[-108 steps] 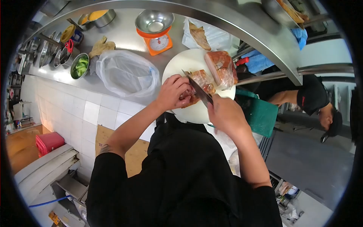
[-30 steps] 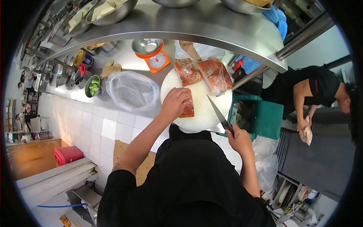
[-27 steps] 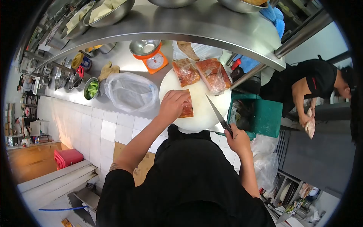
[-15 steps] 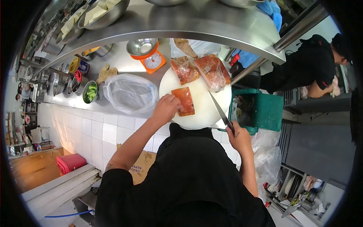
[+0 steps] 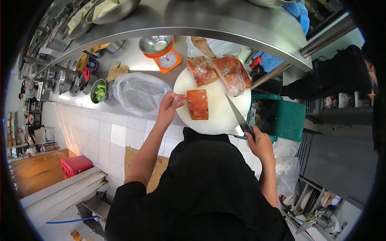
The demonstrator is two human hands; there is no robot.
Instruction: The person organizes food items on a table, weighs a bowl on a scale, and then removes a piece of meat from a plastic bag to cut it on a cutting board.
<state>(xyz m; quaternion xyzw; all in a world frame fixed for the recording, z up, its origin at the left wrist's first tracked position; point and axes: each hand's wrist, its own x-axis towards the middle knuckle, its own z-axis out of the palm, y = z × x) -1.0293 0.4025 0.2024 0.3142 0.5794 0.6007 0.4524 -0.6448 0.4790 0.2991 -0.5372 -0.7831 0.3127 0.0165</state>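
Observation:
A square piece of roast pork with reddish-brown crackling [image 5: 198,104] lies on the round white cutting board [image 5: 220,120]. Just left of that piece is my left hand [image 5: 171,105], holding nothing, its fingers partly bent and apart and a fingertip close to the meat's edge. My right hand [image 5: 260,143] grips the black handle of a kitchen knife [image 5: 238,113]. The blade rests over the board's right side, its tip pointing up and left. Farther back on the board lie another pork piece [image 5: 202,71] and a larger slab of pork [image 5: 233,72] partly under clear plastic.
Left of the board are a plastic-lined container [image 5: 140,94], an orange scale [image 5: 168,60] with a metal bowl, and a bowl of greens [image 5: 98,91]. A steel shelf [image 5: 225,30] overhangs the counter. A green bin [image 5: 287,118] stands right; a person in black [image 5: 337,72] is beyond.
My left hand has let go of the square pork piece and drawn back to the left. The piece now sits straighter on the board. My right hand still holds the knife.

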